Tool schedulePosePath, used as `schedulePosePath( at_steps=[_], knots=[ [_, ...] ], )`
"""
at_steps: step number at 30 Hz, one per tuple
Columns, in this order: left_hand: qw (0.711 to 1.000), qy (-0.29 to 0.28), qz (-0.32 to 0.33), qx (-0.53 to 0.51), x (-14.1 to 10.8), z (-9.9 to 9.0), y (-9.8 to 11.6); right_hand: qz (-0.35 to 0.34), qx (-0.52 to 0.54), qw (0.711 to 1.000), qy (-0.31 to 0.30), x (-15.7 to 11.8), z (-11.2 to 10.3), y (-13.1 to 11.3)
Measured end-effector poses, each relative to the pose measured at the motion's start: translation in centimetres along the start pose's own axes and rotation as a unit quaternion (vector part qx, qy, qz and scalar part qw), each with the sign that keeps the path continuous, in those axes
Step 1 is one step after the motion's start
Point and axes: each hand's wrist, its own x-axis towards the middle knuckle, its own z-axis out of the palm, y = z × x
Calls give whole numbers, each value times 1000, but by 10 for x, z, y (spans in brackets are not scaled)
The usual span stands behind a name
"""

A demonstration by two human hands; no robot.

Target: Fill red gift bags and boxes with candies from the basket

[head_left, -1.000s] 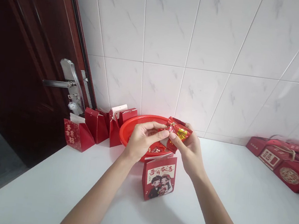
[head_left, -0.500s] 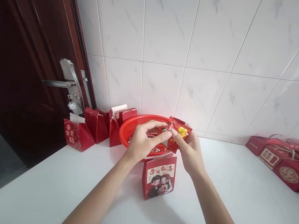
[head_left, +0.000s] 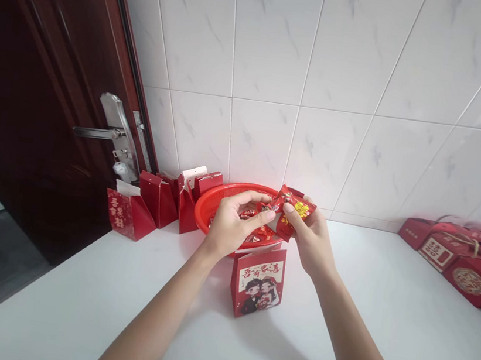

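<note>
My right hand (head_left: 313, 237) grips a red wrapped packet (head_left: 301, 211) with yellow print above the right side of the red basket (head_left: 208, 204). Close beside it, my left hand (head_left: 232, 221) pinches a small red-and-white wrapped candy (head_left: 266, 212) between thumb and fingers; the candy's edges are partly hidden. More wrapped candies (head_left: 255, 237) lie in the basket beneath my hands. In front of the basket stands a red gift box (head_left: 259, 283) with a cartoon couple on its face. Its top opening cannot be seen clearly.
Several red boxes (head_left: 160, 202) stand at the left of the white table (head_left: 117, 305). More red boxes (head_left: 466, 280) with round and square emblems sit at the right edge. A tiled wall rises behind, and a dark door with a metal handle (head_left: 100, 133) is at left.
My right hand has moved slightly right with the red packet, widening the gap from my left hand. The view has shifted a little.
</note>
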Motion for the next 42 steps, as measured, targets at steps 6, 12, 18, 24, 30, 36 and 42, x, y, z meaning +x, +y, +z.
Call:
schedulePosePath(
  at_steps=[6, 12, 18, 24, 30, 36, 42],
  knots=[
    [1000, -13, 15, -12, 1, -2, -5, 0, -5, 1000, -8, -1, 1, -4],
    [999, -29, 14, -22, 2, -4, -5, 4, -9, 1000, -15, -2, 1, -6],
    [998, -42, -19, -42, 1, -3, -5, -9, -5, 1000, -7, -1, -1, -6],
    [994, -14, -38, -99, 1, 1, -2, -18, -10, 1000, -19, -2, 1, -7],
    [995, 6, -29, -100, 1, 1, -2, 4, 8, 999, -39, -1, -2, -3],
    [997, 17, -12, -72, 2, 0, -4, 34, 16, 997, -71, 0, -4, -2],
    [999, 14, 34, -26, 1, 1, -7, 28, 23, 994, -105, 1, -5, -4]
  ],
)
